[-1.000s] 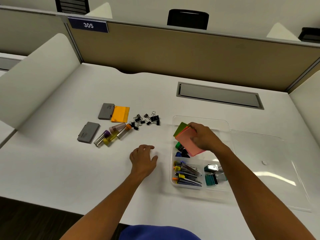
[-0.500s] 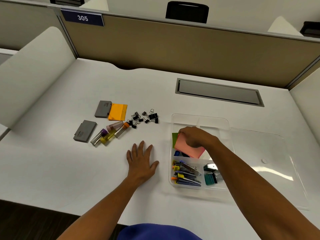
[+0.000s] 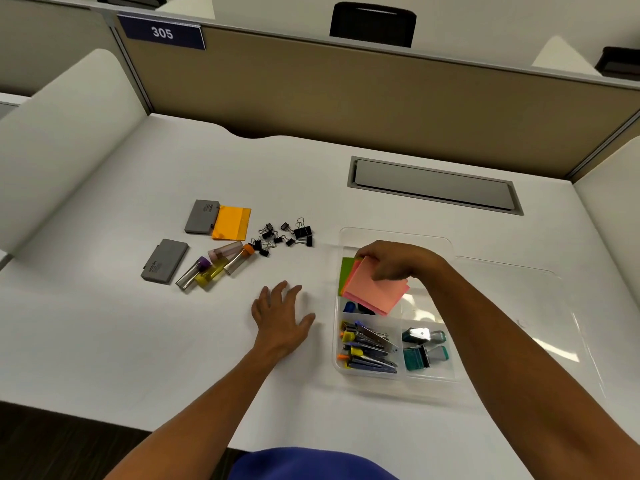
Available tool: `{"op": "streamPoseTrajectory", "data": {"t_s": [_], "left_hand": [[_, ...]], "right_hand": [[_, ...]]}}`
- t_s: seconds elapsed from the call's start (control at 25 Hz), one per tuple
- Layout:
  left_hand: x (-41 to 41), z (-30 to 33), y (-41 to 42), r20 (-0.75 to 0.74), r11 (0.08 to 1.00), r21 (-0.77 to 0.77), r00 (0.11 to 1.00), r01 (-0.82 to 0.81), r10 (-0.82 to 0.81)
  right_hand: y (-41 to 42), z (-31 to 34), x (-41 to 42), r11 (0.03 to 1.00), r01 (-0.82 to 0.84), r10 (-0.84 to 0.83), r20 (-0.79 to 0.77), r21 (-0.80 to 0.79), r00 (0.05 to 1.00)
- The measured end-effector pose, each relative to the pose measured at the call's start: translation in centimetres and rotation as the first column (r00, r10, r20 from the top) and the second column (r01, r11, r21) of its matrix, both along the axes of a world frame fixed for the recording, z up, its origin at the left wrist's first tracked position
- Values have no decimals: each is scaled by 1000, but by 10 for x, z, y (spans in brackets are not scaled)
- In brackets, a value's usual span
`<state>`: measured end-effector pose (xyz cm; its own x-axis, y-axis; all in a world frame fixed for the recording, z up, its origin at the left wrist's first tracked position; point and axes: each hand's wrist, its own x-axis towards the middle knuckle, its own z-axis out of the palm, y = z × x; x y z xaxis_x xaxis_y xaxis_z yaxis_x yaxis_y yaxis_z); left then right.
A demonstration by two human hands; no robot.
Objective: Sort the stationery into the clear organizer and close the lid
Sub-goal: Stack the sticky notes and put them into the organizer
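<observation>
A clear organizer (image 3: pixel 394 233) sits on the white desk, its lid (image 3: pixel 519 306) lying open flat to the right. My right hand (image 3: pixel 391 259) is shut on a pink sticky-note pad (image 3: pixel 375 292), held tilted over the organizer's left middle compartment, with a green pad (image 3: pixel 347 271) under it. My left hand (image 3: pixel 282 315) rests flat and open on the desk left of the organizer. Coloured clips (image 3: pixel 367 346) and stamps (image 3: pixel 424 346) fill the near compartments. On the desk to the left lie black binder clips (image 3: pixel 287 233), small tubes (image 3: pixel 218 265), an orange pad (image 3: pixel 231 223) and two grey cases (image 3: pixel 165 260).
A grey cable hatch (image 3: pixel 433 185) is set into the desk behind the organizer. Tan partition walls (image 3: pixel 346 91) and white side dividers (image 3: pixel 62 140) enclose the desk. The near desk edge (image 3: pixel 104 410) runs along the bottom left.
My right hand has lowered the pink pad into the organizer, then shifted it slightly right and tilted it. My left hand has settled flat on the desk.
</observation>
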<state>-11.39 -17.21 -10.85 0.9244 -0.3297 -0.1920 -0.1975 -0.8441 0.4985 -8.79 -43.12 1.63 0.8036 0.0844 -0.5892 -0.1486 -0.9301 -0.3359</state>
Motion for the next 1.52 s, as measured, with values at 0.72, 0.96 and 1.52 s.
{"op": "streamPoseTrajectory", "data": {"t_s": [0.72, 0.96, 1.52], "left_hand": [[23, 74, -84, -458, 735, -591, 888, -334, 35], [13, 86, -91, -477, 779, -607, 855, -155, -202], [24, 75, -97, -144, 946, -302, 976, 115, -164]], "right_hand": [[-7, -31, -64, 650, 606, -736, 184, 458, 651], [26, -34, -79, 438, 578, -840, 84, 688, 536], [21, -51, -87, 660, 606, -748, 320, 443, 581]]}}
